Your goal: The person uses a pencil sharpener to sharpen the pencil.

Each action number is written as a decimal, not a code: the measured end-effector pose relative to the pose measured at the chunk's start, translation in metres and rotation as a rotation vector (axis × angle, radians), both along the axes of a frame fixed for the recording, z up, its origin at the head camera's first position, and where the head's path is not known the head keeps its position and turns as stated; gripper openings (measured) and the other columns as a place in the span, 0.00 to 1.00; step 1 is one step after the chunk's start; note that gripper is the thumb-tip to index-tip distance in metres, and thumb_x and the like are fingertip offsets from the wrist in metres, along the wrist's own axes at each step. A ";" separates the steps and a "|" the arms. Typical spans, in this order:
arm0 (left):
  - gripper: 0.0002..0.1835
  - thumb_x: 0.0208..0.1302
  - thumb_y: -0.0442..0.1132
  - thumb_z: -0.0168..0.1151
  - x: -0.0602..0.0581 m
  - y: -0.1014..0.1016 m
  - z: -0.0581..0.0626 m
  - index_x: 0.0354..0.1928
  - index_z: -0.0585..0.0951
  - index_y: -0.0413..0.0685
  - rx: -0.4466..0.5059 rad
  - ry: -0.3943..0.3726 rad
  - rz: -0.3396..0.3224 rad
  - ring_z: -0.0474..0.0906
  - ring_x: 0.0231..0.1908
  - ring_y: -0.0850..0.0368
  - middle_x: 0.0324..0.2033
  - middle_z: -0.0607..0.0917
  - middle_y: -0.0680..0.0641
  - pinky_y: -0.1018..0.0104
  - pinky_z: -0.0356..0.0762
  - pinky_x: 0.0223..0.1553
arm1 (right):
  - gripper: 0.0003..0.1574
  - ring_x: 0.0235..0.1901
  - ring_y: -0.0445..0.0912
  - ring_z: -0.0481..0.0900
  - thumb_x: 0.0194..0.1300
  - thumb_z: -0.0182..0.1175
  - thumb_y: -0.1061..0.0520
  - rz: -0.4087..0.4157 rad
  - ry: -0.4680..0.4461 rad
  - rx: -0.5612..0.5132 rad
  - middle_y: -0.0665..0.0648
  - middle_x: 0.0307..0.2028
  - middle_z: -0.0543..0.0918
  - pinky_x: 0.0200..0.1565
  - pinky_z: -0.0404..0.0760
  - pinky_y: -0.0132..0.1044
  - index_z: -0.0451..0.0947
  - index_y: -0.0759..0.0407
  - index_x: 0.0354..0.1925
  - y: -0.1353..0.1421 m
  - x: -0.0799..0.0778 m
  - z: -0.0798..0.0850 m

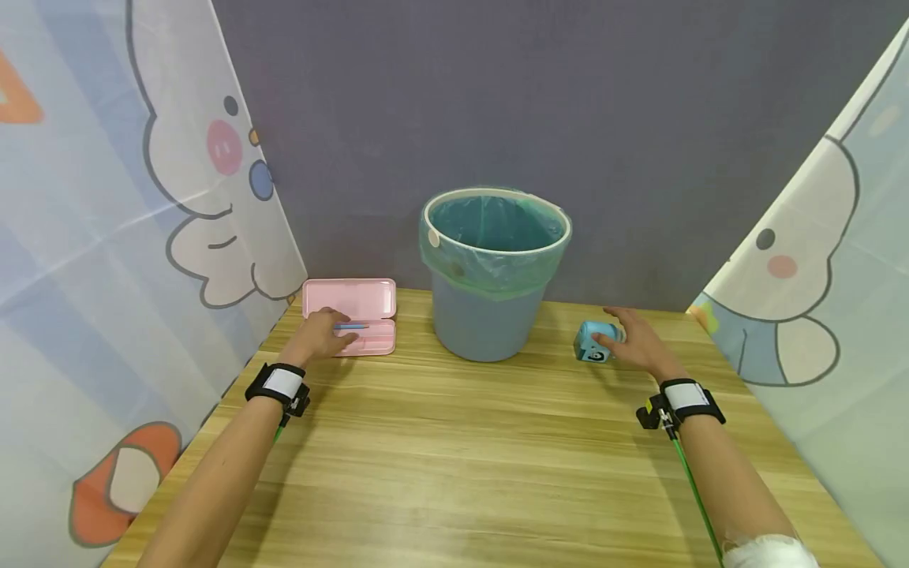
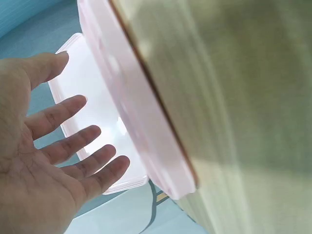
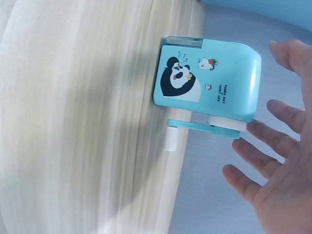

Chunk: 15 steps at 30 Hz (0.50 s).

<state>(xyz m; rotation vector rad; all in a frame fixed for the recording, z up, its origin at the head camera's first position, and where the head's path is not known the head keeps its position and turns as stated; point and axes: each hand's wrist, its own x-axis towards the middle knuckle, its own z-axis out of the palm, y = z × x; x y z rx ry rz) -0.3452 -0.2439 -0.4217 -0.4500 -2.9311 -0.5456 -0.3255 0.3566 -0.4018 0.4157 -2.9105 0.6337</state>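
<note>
My left hand (image 1: 321, 334) hovers over the pink pencil case (image 1: 379, 338), whose lid stands raised at the back. A blue pencil (image 1: 358, 326) lies in the case, partly covered by that hand. In the left wrist view the fingers (image 2: 68, 146) are spread and hold nothing. On the right, my right hand (image 1: 639, 343) is beside a light-blue pencil sharpener (image 1: 595, 341). The right wrist view shows the sharpener (image 3: 219, 78) with a panda print and a side crank (image 3: 204, 127). The spread fingers are near it; whether they touch it I cannot tell.
Between the hands, towards the back of the wooden table (image 1: 454, 442), stands a blue-grey bin (image 1: 483, 319) lined with a green bag. A dark grey wall (image 1: 540, 95) rises behind it. Printed curtains (image 1: 85, 260) hang on both sides.
</note>
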 end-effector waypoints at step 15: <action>0.17 0.59 0.37 0.68 0.005 -0.001 -0.022 0.47 0.83 0.32 0.075 0.042 -0.086 0.77 0.51 0.35 0.48 0.82 0.31 0.44 0.72 0.52 | 0.51 0.65 0.73 0.57 0.67 0.60 0.42 -0.019 -0.056 -0.069 0.76 0.70 0.57 0.59 0.61 0.67 0.54 0.68 0.75 0.006 -0.006 -0.025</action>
